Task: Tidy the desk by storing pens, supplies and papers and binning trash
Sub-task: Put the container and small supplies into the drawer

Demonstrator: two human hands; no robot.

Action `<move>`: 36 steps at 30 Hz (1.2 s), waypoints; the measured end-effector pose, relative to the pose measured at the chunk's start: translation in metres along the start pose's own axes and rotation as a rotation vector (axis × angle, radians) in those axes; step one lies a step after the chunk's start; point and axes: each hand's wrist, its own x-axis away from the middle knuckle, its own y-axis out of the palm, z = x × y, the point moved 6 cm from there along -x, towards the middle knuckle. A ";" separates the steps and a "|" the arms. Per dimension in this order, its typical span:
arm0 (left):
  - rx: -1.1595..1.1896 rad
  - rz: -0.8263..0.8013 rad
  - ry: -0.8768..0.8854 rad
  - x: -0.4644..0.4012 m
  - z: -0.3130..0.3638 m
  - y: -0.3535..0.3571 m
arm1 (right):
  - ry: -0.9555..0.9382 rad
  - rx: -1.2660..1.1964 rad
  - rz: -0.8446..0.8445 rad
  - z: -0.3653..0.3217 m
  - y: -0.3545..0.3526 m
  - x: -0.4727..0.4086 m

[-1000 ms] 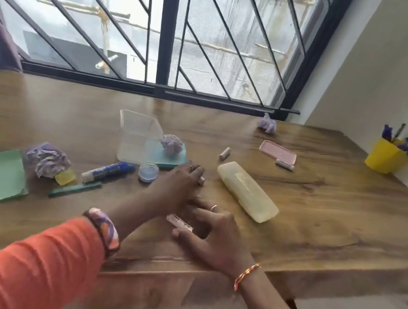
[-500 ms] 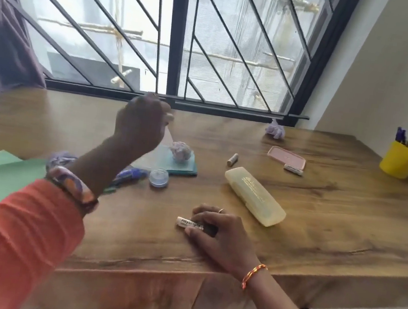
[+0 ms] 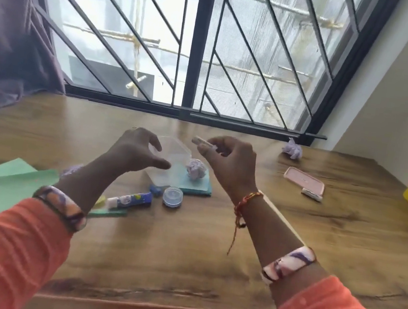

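Head view, item log: we note right hand [image 3: 228, 161] w/ fingers [image 3: 204, 151] pinching small marker [image 3: 202, 142] above clear box [image 3: 170, 162] on table [image 3: 209, 260], left hand [image 3: 136, 151] open, empty, beside it; risk: marker drops outside box if released early.

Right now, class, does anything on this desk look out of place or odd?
Yes. A crumpled paper ball sits on the teal notebook beside the clear plastic box, and another crumpled ball lies by the window: trash among supplies. A small round lid lies loose.
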 end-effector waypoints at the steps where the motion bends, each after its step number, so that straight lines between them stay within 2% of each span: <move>1: 0.021 0.012 0.006 -0.001 -0.001 0.000 | 0.001 -0.010 -0.010 -0.006 0.008 -0.012; 6: 0.045 0.108 0.075 -0.018 -0.009 -0.006 | -0.044 0.069 -0.146 -0.029 0.045 -0.053; 10: -0.030 0.187 0.106 -0.025 -0.022 -0.010 | -0.003 0.131 -0.168 -0.004 0.042 -0.068; 14: -0.106 0.162 0.109 -0.017 -0.022 -0.003 | 0.259 0.407 -0.211 0.069 0.024 -0.068; 17: -0.257 0.325 0.192 0.005 -0.004 -0.006 | 0.414 0.728 -0.316 0.119 0.014 -0.055; 19: -0.251 0.377 0.249 0.019 0.009 -0.007 | 0.450 0.778 -0.395 0.137 0.012 -0.044; 21: -0.233 0.334 0.255 0.024 0.014 -0.002 | 0.483 0.740 -0.490 0.146 0.015 -0.032; 22: -0.226 0.302 0.246 0.023 0.014 0.001 | 0.478 0.724 -0.492 0.147 0.016 -0.028; 25: -0.203 0.225 0.225 0.021 0.016 0.007 | 0.385 0.723 -0.341 0.134 0.012 -0.031; 29: -0.200 0.182 0.214 0.024 0.016 0.009 | 0.315 0.657 -0.321 0.115 0.014 -0.032; 36: -0.244 0.225 0.145 0.027 -0.002 -0.014 | -0.129 0.162 -0.267 -0.006 0.048 -0.044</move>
